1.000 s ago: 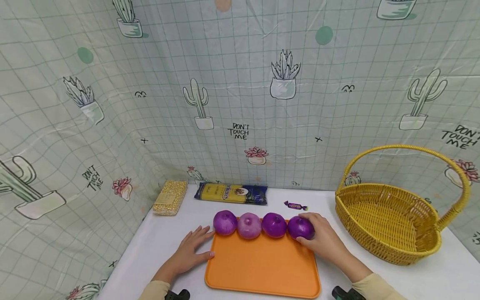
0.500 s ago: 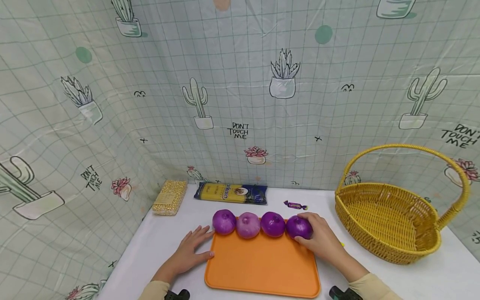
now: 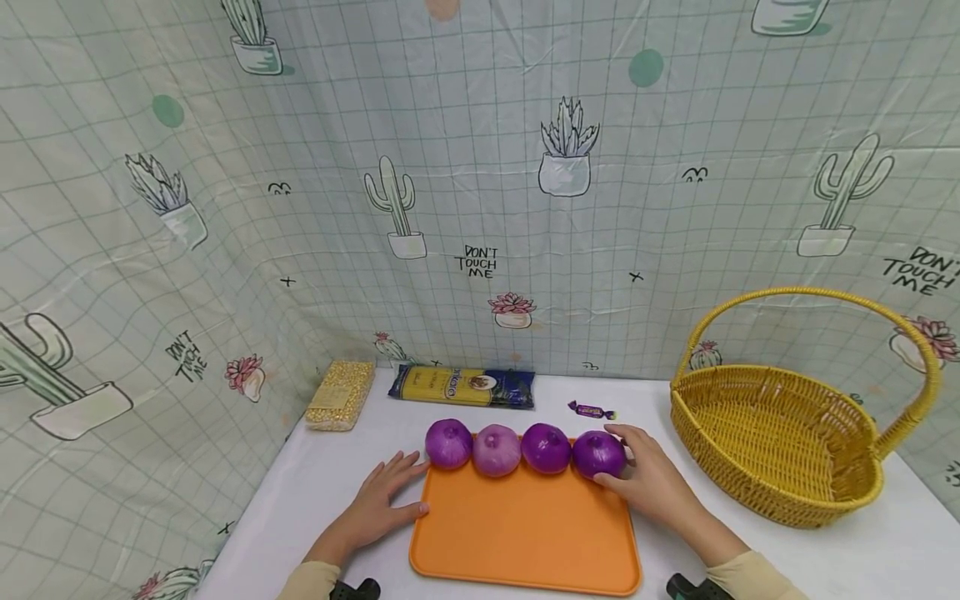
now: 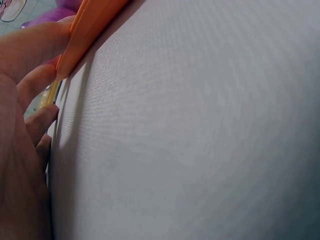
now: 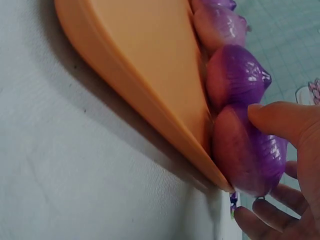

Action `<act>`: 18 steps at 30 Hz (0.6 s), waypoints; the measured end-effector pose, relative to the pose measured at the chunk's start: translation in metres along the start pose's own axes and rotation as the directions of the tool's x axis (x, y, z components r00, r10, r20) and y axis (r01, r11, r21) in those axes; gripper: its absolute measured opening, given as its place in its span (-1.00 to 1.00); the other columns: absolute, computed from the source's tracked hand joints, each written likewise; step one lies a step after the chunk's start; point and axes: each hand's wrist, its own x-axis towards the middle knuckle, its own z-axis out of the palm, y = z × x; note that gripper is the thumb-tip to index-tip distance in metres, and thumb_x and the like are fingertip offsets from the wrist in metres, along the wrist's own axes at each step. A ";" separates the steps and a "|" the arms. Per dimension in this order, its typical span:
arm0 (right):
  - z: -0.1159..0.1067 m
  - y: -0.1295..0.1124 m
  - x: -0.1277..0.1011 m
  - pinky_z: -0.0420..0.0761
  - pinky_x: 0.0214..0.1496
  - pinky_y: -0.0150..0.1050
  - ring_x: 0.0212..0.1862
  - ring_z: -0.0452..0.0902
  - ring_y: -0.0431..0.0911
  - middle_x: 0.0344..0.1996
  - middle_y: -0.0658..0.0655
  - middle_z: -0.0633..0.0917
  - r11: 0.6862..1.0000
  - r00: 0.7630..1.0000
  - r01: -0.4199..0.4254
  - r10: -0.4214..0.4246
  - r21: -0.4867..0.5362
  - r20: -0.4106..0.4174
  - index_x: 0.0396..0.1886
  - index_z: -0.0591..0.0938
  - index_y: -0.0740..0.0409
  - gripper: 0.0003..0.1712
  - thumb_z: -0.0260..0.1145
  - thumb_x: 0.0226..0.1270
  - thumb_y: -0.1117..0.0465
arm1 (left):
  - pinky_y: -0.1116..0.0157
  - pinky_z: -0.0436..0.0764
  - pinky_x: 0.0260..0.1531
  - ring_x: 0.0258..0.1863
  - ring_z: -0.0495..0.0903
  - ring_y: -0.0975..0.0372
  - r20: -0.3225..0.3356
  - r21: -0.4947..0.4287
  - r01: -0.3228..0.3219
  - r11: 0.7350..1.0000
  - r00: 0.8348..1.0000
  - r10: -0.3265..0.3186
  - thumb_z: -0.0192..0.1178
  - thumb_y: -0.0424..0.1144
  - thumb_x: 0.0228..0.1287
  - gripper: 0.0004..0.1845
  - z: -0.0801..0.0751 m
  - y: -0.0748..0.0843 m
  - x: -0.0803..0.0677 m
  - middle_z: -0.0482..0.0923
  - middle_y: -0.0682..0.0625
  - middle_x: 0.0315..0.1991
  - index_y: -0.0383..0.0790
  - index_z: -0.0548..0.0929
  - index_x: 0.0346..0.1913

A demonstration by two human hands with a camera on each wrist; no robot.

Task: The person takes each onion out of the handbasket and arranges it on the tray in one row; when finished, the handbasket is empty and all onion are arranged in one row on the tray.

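Observation:
Several purple onions stand in a row along the far edge of an orange tray (image 3: 525,533). My right hand (image 3: 652,483) is around the rightmost onion (image 3: 597,455). In the right wrist view its thumb lies against that onion, while the loosely bent fingers (image 5: 270,212) are spread beside it. A paler onion (image 3: 496,451) sits between the leftmost onion (image 3: 448,444) and another dark one (image 3: 546,449). At the tray's left edge, my left hand (image 3: 378,504) has its fingers spread. Its thumb and a fingertip touch the rim (image 4: 82,37) in the left wrist view.
A yellow wicker basket (image 3: 780,498) with a tall handle stands at the right. Behind the onions lie a blue and yellow pasta packet (image 3: 461,387) and a purple wrapped candy (image 3: 592,411). A bag of yellow kernels (image 3: 341,397) lies at the back left.
The right hand's fingers have loosened around the rightmost onion and drawn slightly to the right. The left hand, tray and onions look practically the same.

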 end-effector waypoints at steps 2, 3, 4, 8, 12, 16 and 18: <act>-0.002 0.001 -0.002 0.68 0.08 0.08 0.12 0.59 0.22 0.32 0.37 0.46 1.000 1.000 -0.020 0.020 0.003 0.008 0.42 0.41 0.22 -0.09 0.60 0.15 0.02 | -0.33 -0.25 0.47 0.56 -0.04 -0.27 0.003 -0.002 0.001 1.000 1.000 -0.001 0.33 0.06 0.33 -0.27 0.000 0.000 0.000 0.22 -0.29 0.52 -0.19 0.44 0.46; -0.003 0.002 -0.003 0.68 0.08 0.08 0.10 0.60 0.22 0.31 0.37 0.47 1.000 1.000 -0.028 0.028 0.007 0.010 0.43 0.41 0.21 -0.09 0.60 0.15 0.01 | -0.33 -0.24 0.47 0.56 -0.04 -0.27 0.003 -0.002 0.001 1.000 1.000 -0.001 0.33 0.06 0.33 -0.27 0.000 0.000 0.000 0.22 -0.29 0.52 -0.20 0.44 0.46; -0.005 0.003 -0.004 0.68 0.07 0.09 0.08 0.61 0.22 0.30 0.37 0.48 0.999 0.999 -0.035 0.035 0.009 0.011 0.43 0.40 0.21 -0.08 0.60 0.15 0.01 | -0.33 -0.24 0.47 0.56 -0.04 -0.27 0.002 -0.002 0.001 1.000 1.000 -0.001 0.33 0.06 0.33 -0.27 0.000 -0.001 0.000 0.22 -0.29 0.52 -0.20 0.44 0.46; -0.008 0.008 -0.010 0.69 0.05 0.09 0.09 0.61 0.25 0.29 0.38 0.49 0.998 0.998 -0.067 0.067 0.018 0.011 0.43 0.39 0.22 -0.07 0.60 0.15 0.01 | -0.33 -0.24 0.47 0.56 -0.04 -0.27 0.001 0.006 -0.004 1.000 1.000 0.004 0.33 0.07 0.33 -0.27 0.000 -0.003 0.002 0.22 -0.29 0.52 -0.19 0.44 0.47; -0.012 0.013 -0.018 0.69 0.07 0.07 0.13 0.59 0.25 0.30 0.36 0.49 0.995 0.995 -0.101 0.101 0.004 0.019 0.44 0.39 0.21 -0.08 0.58 0.18 -0.02 | -0.33 -0.24 0.47 0.56 -0.04 -0.27 0.004 0.007 -0.006 1.000 1.000 0.006 0.32 0.07 0.33 -0.26 0.000 -0.006 0.005 0.21 -0.29 0.53 -0.18 0.43 0.47; -0.018 0.017 -0.027 0.68 0.09 0.06 0.16 0.58 0.23 0.28 0.34 0.51 0.993 0.992 -0.119 0.120 -0.010 0.029 0.43 0.41 0.21 -0.10 0.56 0.20 -0.05 | -0.33 -0.24 0.47 0.56 -0.04 -0.27 0.006 -0.006 -0.001 1.000 1.000 0.001 0.34 0.07 0.32 -0.26 0.000 -0.007 0.006 0.22 -0.29 0.52 -0.18 0.43 0.47; -0.021 0.019 -0.031 0.68 0.07 0.08 0.10 0.61 0.22 0.24 0.33 0.53 0.992 0.991 -0.126 0.126 -0.019 0.039 0.43 0.41 0.21 -0.10 0.54 0.21 -0.07 | -0.31 -0.25 0.47 0.56 -0.05 -0.26 0.006 -0.018 0.010 1.000 1.000 -0.010 0.35 0.06 0.32 -0.27 0.000 -0.007 0.005 0.23 -0.28 0.52 -0.17 0.44 0.47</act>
